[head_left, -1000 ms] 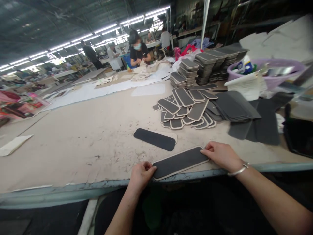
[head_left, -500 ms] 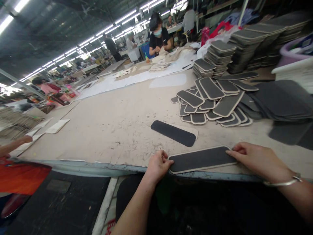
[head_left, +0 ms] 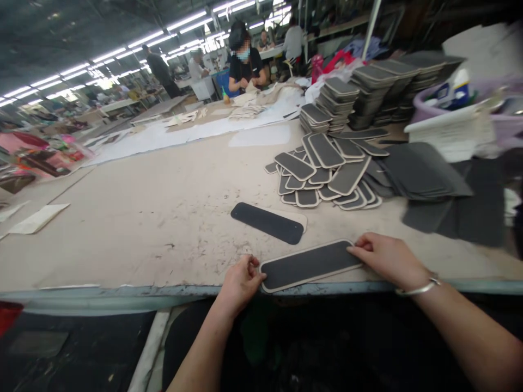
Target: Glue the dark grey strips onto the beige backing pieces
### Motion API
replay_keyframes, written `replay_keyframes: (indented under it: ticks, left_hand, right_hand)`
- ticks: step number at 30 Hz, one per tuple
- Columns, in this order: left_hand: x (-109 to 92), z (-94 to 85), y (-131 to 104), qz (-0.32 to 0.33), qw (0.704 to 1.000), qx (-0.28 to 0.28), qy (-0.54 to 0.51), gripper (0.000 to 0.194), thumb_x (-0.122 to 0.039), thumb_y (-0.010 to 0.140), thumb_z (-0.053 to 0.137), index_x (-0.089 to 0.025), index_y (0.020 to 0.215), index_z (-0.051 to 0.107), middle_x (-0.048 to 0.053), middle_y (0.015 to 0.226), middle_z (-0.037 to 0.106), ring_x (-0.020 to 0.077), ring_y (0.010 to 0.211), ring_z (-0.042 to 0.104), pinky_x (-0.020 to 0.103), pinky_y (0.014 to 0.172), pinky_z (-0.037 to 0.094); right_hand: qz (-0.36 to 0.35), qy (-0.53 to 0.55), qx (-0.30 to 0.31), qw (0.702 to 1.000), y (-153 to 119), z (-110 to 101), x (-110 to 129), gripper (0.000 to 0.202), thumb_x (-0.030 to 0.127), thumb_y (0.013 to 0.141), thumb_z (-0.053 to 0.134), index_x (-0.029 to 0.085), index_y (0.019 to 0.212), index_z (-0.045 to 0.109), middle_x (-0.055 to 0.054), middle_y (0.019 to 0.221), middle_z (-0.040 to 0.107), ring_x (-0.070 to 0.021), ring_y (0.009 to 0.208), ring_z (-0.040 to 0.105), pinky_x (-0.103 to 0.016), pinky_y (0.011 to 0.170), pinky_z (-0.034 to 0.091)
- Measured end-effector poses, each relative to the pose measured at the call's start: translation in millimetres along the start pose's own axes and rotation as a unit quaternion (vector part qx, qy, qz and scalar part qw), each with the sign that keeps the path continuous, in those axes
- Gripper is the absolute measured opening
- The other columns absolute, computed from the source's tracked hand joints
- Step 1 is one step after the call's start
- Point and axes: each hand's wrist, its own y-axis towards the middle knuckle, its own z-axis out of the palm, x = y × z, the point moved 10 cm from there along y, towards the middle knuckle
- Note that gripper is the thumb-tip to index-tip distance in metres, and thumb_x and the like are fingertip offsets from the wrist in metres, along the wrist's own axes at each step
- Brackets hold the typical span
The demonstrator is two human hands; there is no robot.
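A long dark panel with rounded corners and a pale border lies at the front edge of the table. My left hand pinches its left end, thumb on top. At the right end, the thumb and fingers of my right hand grip the upper corner. Just beyond lies a plain dark strip, partly covering a pale strip of similar shape. What lies under the held panel is hidden.
To the right is a loose pile of pale-edged dark panels, with neat stacks behind. Dark sheets lie beside a white basket and a purple tub. Across the table, a masked person handles pale pieces.
The view has swung to the right, so the co-worker's arm at far left is out of sight. Both my hands keep their hold on the panel, which has barely moved on the table.
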Motion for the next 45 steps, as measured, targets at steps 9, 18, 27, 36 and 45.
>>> replay_keyframes:
  ticks: [9,18,27,36,45]
  left_hand:
    - [-9,3.0,-3,0.040,0.999,0.009,-0.024,0.017,-0.029,0.072,0.056,-0.022,0.087,0.060,-0.004,0.057,0.051,0.0123,0.054,0.047,0.021,0.053,0.030]
    - [-16,2.2,-5,0.064,0.998,0.006,-0.010,0.016,-0.026,0.072,0.055,-0.022,0.084,0.063,-0.003,0.058,0.052,0.0119,0.055,0.047,0.021,0.053,0.031]
    - [-19,0.7,-2,0.065,0.997,0.011,0.028,0.016,-0.021,0.070,0.056,-0.022,0.085,0.063,-0.002,0.060,0.054,0.0125,0.056,0.048,0.022,0.054,0.027]
    - [-15,2.7,0,0.059,0.998,0.009,0.019,0.014,-0.020,0.071,0.057,-0.023,0.084,0.060,-0.004,0.056,0.053,0.0126,0.055,0.048,0.021,0.055,0.026]
    - [-14,8.5,0,0.061,0.992,0.036,0.102,0.015,-0.022,0.076,0.054,-0.022,0.090,0.054,-0.004,0.064,0.056,0.0122,0.061,0.052,0.022,0.056,0.031]
  right_hand:
    - [0.012,0.002,0.012,1.000,-4,-6,8,0.019,0.039,0.075,0.053,0.022,0.073,0.061,0.000,0.070,0.065,-0.0161,0.068,0.058,-0.025,0.059,0.038]
    - [-0.007,-0.026,-0.003,1.000,-6,-6,13,0.020,0.041,0.077,0.050,0.024,0.072,0.059,0.002,0.065,0.063,-0.0150,0.062,0.056,-0.026,0.058,0.036]
    - [-0.043,-0.112,-0.137,0.983,-28,-37,32,0.033,0.036,0.086,0.036,0.017,0.102,0.059,-0.016,0.100,0.059,-0.0294,0.086,0.057,-0.041,0.073,0.042]
    - [-0.419,-0.013,0.017,0.908,-102,64,197,0.078,0.062,0.081,0.037,0.014,0.140,0.022,-0.010,0.144,0.022,-0.0235,0.133,0.013,-0.043,0.109,0.012]
    - [-0.344,-0.159,-0.033,0.925,-58,33,78,0.067,0.047,0.087,0.036,0.014,0.141,0.015,-0.009,0.145,0.019,-0.0227,0.132,0.018,-0.045,0.105,0.025]
